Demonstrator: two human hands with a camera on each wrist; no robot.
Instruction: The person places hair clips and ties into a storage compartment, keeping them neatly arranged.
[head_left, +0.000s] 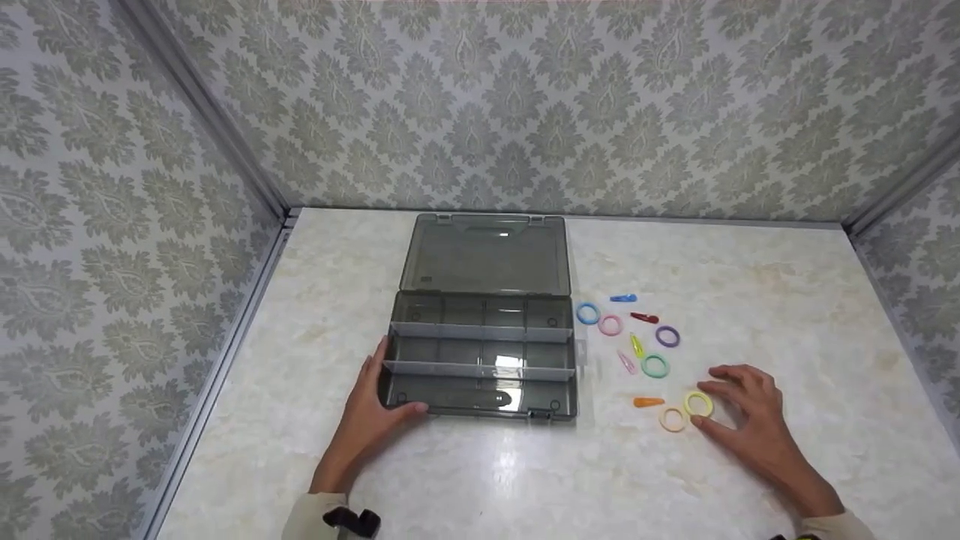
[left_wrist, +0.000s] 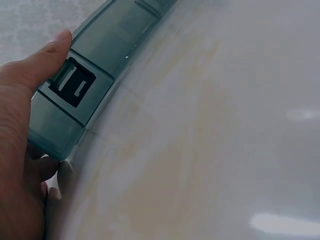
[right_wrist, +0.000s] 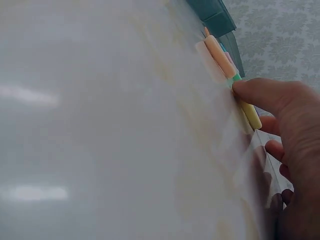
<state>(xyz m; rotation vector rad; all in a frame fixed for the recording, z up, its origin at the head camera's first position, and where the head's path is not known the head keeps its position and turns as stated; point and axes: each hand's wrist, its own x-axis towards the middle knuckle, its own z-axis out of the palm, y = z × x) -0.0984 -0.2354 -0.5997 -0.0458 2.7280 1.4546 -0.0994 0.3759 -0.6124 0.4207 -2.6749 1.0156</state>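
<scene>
On a pale, marbled worktop (head_left: 787,307), a smoky grey, see-through storage box (head_left: 454,349) is standing open, its lid (head_left: 487,259) lying back on the far side. Two whitish dividers (head_left: 450,367) are running from side to side, parting the box into three long rows. A person's left hand (head_left: 367,405) is holding the box at its near left corner; this grip is grasping the plastic, with the thumb lying along the front edge and the fingers lining the left wall.

To the right of the box, the right hand (head_left: 754,416) is reaching down to a yellow ring (right_wrist: 251,115), which is lying on the worktop. The thumb is touching the ring's near edge and a finger is bending by its far edge; I cannot tell whether this grip is pinching the ring or staying loose around it. A peach ring (right_wrist: 220,56) is lying just beside the yellow one, near an orange clip (head_left: 648,402).

Farther back, a blue ring (head_left: 578,313), pink ring (head_left: 610,334), purple ring (head_left: 658,337) and green ring (head_left: 643,366) are lying among a blue clip (head_left: 623,298), dark red clip (head_left: 645,317), yellow clip (head_left: 636,345) and pale pink clip (head_left: 626,362). Patterned walls (head_left: 517,105) are rising around the worktop.
</scene>
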